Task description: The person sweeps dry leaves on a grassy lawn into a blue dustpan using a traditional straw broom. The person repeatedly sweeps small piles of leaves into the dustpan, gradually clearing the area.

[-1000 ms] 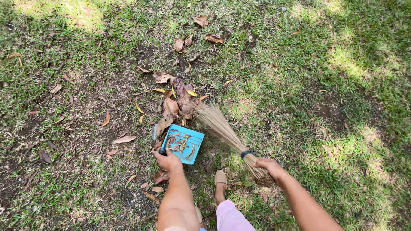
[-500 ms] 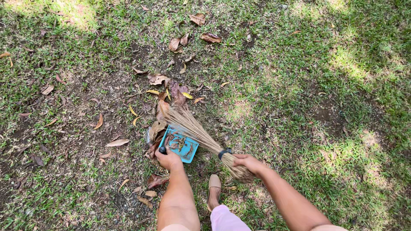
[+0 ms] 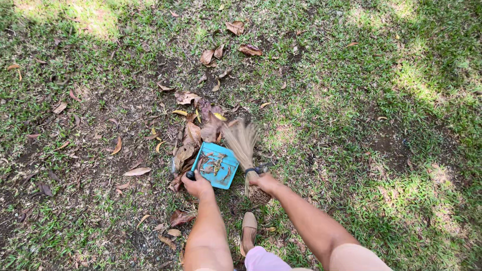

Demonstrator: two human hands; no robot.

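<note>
left hand (image 3: 197, 184) fingers clamped on blue dustpan (image 3: 217, 164) handle, right hand (image 3: 264, 181) clamped on straw broom (image 3: 243, 143). pan part filled; dry leaves (image 3: 193, 135) just beyond the fingers unswept.

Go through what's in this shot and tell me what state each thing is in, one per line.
Blue dustpan: resting on the ground, partly filled with dry leaves.
Hand broom: bristles blurred, beside the dustpan.
Left hand: closed on the dustpan's dark handle.
Right hand: closed on the hand broom.
Leaf pile: heaped on the grass at the dustpan's far edge.
</note>
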